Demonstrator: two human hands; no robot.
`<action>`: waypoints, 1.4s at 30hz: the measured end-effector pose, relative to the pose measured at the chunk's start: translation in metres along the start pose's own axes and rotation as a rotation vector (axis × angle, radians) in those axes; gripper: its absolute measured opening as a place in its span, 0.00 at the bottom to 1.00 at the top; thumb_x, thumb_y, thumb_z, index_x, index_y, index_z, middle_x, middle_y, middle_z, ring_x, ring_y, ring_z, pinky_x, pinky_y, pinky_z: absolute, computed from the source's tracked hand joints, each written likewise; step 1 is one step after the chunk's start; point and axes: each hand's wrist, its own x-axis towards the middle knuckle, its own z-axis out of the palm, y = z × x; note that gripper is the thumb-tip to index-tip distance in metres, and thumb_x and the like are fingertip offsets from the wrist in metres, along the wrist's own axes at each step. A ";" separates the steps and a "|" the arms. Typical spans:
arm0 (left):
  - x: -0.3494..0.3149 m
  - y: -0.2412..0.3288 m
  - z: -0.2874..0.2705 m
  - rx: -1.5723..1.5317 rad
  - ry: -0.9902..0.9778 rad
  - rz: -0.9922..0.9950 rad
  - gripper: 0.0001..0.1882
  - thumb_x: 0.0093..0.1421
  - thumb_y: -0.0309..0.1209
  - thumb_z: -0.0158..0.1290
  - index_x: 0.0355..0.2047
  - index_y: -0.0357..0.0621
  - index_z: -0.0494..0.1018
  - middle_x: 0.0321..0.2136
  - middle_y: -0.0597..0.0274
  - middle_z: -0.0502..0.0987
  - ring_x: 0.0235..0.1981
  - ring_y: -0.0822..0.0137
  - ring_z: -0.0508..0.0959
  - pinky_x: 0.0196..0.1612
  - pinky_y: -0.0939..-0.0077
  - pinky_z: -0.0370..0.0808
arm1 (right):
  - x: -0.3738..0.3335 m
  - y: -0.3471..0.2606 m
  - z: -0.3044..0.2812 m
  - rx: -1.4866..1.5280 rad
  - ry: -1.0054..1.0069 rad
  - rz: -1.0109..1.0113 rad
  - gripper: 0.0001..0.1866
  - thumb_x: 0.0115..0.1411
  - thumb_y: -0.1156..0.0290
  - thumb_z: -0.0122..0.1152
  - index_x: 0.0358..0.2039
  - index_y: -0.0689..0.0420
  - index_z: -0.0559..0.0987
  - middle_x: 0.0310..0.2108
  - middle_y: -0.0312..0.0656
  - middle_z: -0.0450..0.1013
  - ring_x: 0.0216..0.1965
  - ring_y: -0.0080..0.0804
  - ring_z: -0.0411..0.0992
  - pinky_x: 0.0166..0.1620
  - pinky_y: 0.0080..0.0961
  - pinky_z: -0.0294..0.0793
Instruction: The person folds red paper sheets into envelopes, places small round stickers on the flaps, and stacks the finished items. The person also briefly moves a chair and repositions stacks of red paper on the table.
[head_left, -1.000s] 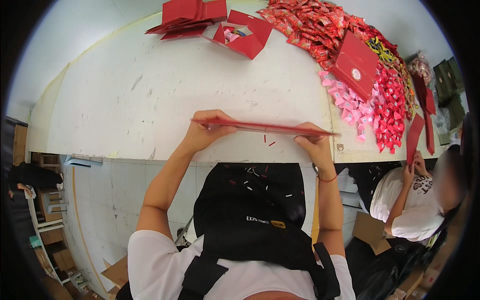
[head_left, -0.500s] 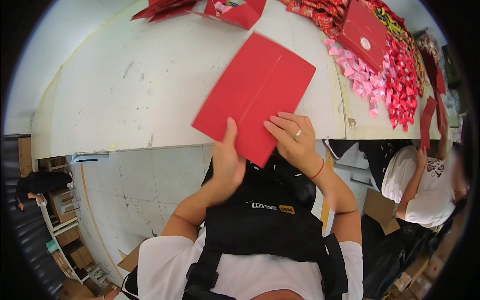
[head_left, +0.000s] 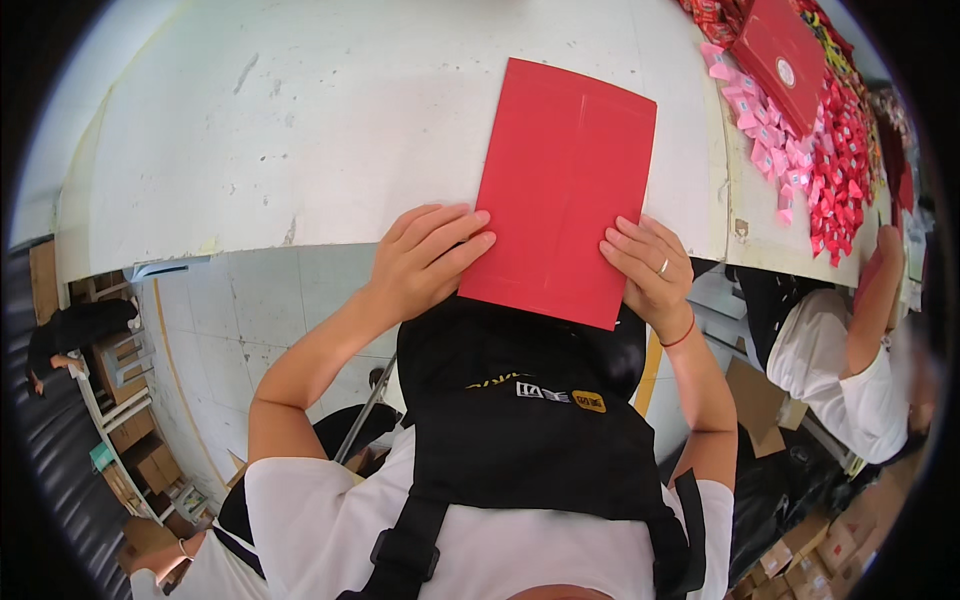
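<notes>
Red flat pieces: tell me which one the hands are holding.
The large plain red card sheet at the near table edge, gripped by the left hand and right hand. The red box lies apart, on the sweets far right.

Plain red card (head_left: 563, 190), white table (head_left: 300, 120), pink and red sachets (head_left: 800, 150).

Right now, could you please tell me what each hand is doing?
Left hand: closed on the left edge of the flat red card sheet.
Right hand: closed on its right edge.
</notes>
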 end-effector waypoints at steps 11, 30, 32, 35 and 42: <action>0.007 0.000 0.008 -0.060 -0.074 0.014 0.15 0.46 0.19 0.57 0.35 0.46 0.82 0.40 0.62 0.82 0.47 0.60 0.80 0.50 0.64 0.76 | -0.034 -0.006 0.002 -0.174 0.133 0.095 0.22 0.39 0.83 0.68 0.38 0.50 0.84 0.43 0.31 0.77 0.43 0.35 0.71 0.42 0.31 0.72; 0.010 0.004 0.001 0.035 -0.117 0.018 0.10 0.53 0.27 0.57 0.37 0.48 0.78 0.41 0.65 0.82 0.43 0.67 0.82 0.59 0.68 0.63 | -0.012 -0.020 -0.019 -0.209 -0.077 0.164 0.18 0.43 0.81 0.65 0.38 0.57 0.83 0.42 0.34 0.78 0.29 0.26 0.67 0.35 0.25 0.63; 0.006 0.003 -0.001 0.070 -0.152 0.054 0.13 0.55 0.34 0.58 0.41 0.47 0.75 0.44 0.64 0.81 0.44 0.66 0.81 0.62 0.64 0.58 | -0.012 -0.021 -0.020 -0.210 -0.091 0.168 0.18 0.43 0.81 0.66 0.39 0.57 0.83 0.42 0.35 0.78 0.27 0.26 0.67 0.34 0.24 0.63; 0.006 0.003 0.000 0.091 -0.161 0.062 0.13 0.56 0.34 0.56 0.41 0.47 0.75 0.44 0.63 0.81 0.44 0.66 0.81 0.62 0.64 0.55 | -0.011 -0.020 -0.020 -0.182 -0.070 0.180 0.18 0.43 0.81 0.66 0.38 0.58 0.83 0.41 0.36 0.78 0.27 0.27 0.68 0.34 0.25 0.62; 0.030 -0.002 -0.003 -0.024 -0.129 -0.023 0.10 0.53 0.25 0.54 0.37 0.46 0.73 0.33 0.65 0.79 0.30 0.68 0.77 0.51 0.70 0.63 | -0.002 -0.015 -0.024 -0.070 -0.076 0.218 0.18 0.41 0.81 0.66 0.37 0.59 0.81 0.37 0.37 0.78 0.26 0.29 0.68 0.34 0.27 0.63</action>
